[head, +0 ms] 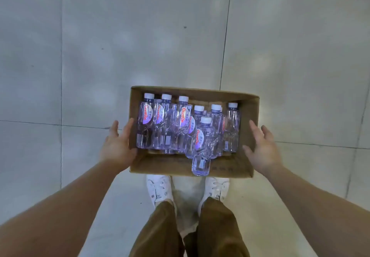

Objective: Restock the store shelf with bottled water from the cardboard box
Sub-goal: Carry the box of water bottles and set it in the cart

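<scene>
Cardboard box of water bottles on tiled floor, left hand flat against its left wall, right hand spread beside right wall, holding nothing

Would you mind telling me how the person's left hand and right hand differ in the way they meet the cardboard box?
The left hand touches the cardboard box, its palm flat against the left wall; the right hand hovers just off the right wall, with no contact that I can see. The left hand sits near the box's front corner, while the right hand's thumb points toward the wall. Both are open with straight fingers, flanking the box of water bottles.
</scene>
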The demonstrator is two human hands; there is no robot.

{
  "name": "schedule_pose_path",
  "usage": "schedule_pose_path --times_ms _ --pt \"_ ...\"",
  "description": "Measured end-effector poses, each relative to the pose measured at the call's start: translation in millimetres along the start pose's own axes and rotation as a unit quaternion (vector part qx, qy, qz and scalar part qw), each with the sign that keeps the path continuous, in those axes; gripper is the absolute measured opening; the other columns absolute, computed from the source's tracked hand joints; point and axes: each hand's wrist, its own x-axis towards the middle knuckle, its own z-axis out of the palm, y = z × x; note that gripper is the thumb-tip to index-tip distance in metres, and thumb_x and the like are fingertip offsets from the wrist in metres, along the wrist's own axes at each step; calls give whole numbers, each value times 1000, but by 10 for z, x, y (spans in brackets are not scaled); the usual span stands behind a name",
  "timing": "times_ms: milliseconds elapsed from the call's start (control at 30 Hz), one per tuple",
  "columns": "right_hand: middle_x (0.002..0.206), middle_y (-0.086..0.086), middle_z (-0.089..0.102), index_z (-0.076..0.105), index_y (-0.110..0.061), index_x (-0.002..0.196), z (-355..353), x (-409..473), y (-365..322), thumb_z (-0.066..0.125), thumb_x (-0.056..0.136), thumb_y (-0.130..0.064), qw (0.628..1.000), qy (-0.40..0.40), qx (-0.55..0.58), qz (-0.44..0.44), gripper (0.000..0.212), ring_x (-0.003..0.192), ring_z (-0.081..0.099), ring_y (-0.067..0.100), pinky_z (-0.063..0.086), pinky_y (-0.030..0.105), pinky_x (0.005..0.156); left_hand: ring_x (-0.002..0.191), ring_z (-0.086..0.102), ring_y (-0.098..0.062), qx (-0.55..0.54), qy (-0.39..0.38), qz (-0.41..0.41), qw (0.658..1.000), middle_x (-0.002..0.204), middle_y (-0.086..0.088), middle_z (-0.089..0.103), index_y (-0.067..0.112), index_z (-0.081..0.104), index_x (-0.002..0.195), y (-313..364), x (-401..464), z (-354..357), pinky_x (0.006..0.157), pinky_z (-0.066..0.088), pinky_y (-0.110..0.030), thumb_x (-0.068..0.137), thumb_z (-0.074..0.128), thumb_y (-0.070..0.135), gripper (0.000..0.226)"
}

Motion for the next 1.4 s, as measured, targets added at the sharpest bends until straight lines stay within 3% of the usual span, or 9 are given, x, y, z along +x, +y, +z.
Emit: schedule_pose_path --times_ms 167,267,400,600,933,1067,1267,1400 --pt "160 5 11 19 -47 149 298 273 83 63 91 -18 1000 -3 -7 6 78 142 30 28 32 40 112 141 35 -35 -14 -54 -14 998 164 -4 2 54 4 149 -149 249 246 102 46 -46 80 66 9 103" --pt "157 10 22 21 -45 149 370 431 128 64 89 -14 1000 18 4 18 79 136 39 30 37 38 107 138 40 -31 -36 -47 22 998 161 -6 20 56 -2 148 -198 390 356 100 46 -45 78 71 13 110" --pt "132 11 58 23 -42 149 407 501 165 62 89 -9 997 69 -16 1 79 104 62 34 52 38 83 106 61 -34 -25 21 40 999 132 -9 60 52 -2 150 -180 438 490 76 46 -36 85 68 24 100" --pt "115 8 69 33 -42 146 317 498 127 60 86 -8 995 97 -23 -1 75 89 65 33 48 31 71 75 58 -31 -33 55 17 998 102 -13 70 56 1 148 -166 458 451 64 39 -32 86 59 14 95" --pt "100 7 71 43 -42 141 -133 295 -153 55 79 -9 995 99 -14 13 72 88 64 32 44 29 72 101 66 -37 -20 24 10 999 121 -12 69 50 10 151 -113 298 -21 74 44 -33 82 69 28 93" --pt "105 5 71 41 -42 143 -561 -61 -397 56 81 -15 997 74 -35 -8 69 95 64 30 48 31 77 103 65 -36 -29 11 9 999 126 -12 66 49 7 152 -137 -169 -377 77 47 -34 83 70 26 96" --pt "103 4 71 35 -45 144 -1418 -944 -1007 55 82 -21 993 78 -69 -54 70 93 64 29 46 30 72 107 65 -32 -48 20 -2 999 131 -8 64 45 2 153 -262 -1084 -1317 78 46 -31 80 73 33 102" --pt "115 2 69 33 -49 144 -2062 -1616 -1596 55 83 -24 988 98 -69 -93 69 100 64 29 46 30 75 108 65 -31 -65 53 1 996 128 -10 66 40 3 154 -396 -1762 -2154 79 45 -30 77 76 38 106"
